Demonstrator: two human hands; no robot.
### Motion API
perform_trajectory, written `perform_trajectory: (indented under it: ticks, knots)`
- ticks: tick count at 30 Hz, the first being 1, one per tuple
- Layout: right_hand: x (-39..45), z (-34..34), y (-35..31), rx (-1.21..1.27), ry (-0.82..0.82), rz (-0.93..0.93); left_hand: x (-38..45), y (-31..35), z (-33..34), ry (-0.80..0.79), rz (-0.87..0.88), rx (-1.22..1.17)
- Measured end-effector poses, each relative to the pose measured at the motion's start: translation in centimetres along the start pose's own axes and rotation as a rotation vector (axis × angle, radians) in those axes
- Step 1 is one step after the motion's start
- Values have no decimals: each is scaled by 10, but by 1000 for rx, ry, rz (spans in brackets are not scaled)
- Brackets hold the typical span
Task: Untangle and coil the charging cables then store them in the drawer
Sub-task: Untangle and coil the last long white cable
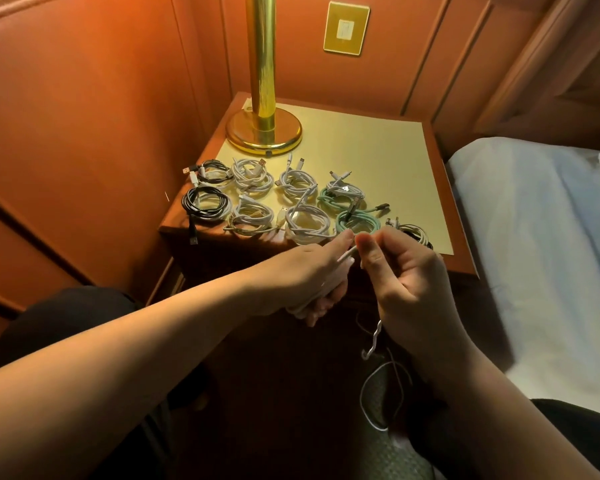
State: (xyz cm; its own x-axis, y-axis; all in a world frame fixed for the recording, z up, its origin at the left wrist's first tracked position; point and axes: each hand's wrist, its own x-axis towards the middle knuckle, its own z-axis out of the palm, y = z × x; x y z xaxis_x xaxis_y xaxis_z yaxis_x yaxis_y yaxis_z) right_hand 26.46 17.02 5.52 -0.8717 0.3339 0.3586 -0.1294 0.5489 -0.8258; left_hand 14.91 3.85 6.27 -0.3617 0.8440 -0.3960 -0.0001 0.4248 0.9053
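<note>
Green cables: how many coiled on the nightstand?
2. One green coil lies in the back row at the right end; the other green coil lies just in front of it, touching, behind the fingertips. None seems hidden.

Coiled cables [278, 199] in two rows on nightstand [388, 157]; lamp [264, 133] behind, bed [534, 220] right.

We see nine coiled cables lying flat on the counter [378, 161] in two rows: black coils [207, 203] at nine o'clock, white coils [253, 174] in the middle, two mint-green coils [355, 221] toward three o'clock. A white cable [378, 393] is partly wound around our left hand [312, 271]; our right hand [402, 268] pinches its strand, and the rest hangs slack below.
</note>
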Motion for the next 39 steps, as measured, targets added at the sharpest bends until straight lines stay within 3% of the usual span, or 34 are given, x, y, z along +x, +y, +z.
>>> perform_trajectory:
  ticks: [3,7,11,14,16,20,22,25,29,31,33,35,39]
  knots:
    - [6,0,12,-25,84,61,1,1,11,-103,33,-238]
    - [13,0,30,-24,107,172,2,-1,15,-224,23,-321]
    - [18,11,50,60,-96,570,-1,-6,16,-398,-10,-598]
    - [11,25,60,-90,-316,617,0,-6,10,-507,30,-958]
    - [5,33,54,-98,-420,580,2,-4,6,-392,61,-1116]
    - [2,36,26,-121,-560,553,7,5,5,148,97,-1292]
    - [3,35,15,-46,-582,612,9,7,4,304,125,-1315]
    - [-2,30,-2,147,-582,848,12,7,10,430,142,-1240]
    - [-9,11,-24,-73,-839,836,17,5,13,524,202,-1023]
    - [-12,2,-26,-173,-774,626,18,3,4,532,293,-745]
    - [-14,-6,-23,-136,-556,341,17,4,-7,459,388,-371]
    - [-13,-15,-17,-6,-359,166,15,6,-10,318,376,-59]
    - [-12,-25,-7,-149,-249,-145,5,9,0,22,219,118]
